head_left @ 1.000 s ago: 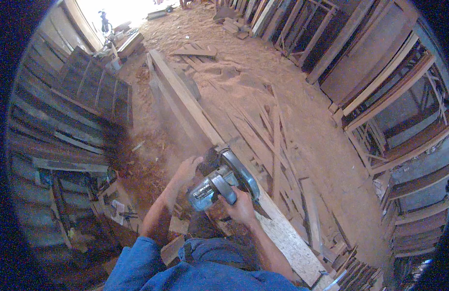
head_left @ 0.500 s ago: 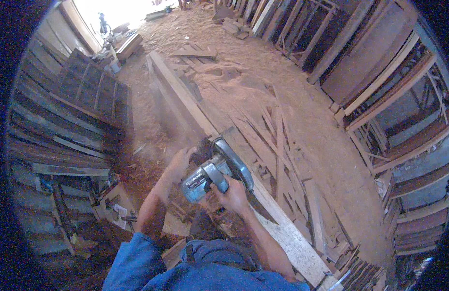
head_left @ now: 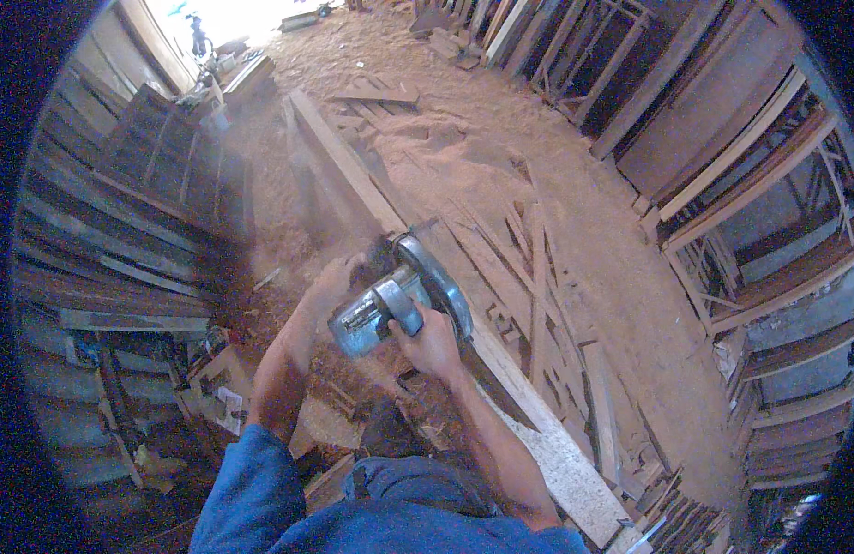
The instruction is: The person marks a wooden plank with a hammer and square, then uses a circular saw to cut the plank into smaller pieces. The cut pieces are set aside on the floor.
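Note:
A blue-grey handheld circular saw sits on a long wooden beam, its rounded guard along the beam. My right hand is closed round the saw's rear handle. At the saw's dark front part, my left hand grips it, its fingers partly hidden and blurred by dust. Behind the saw, toward me, the beam continues as a pale, worn plank, with a dark gap along its left edge. Fine dust hangs to the left of the saw and over the beam's far part.
Loose wooden strips lie right of the beam on the sawdust-covered floor. Stacked boards line the left side. Wooden frames lean along the right wall. Short offcuts lie beyond, toward a bright doorway.
The saw and both hands have shifted slightly left and farther along the beam. Dust has spread toward the far left.

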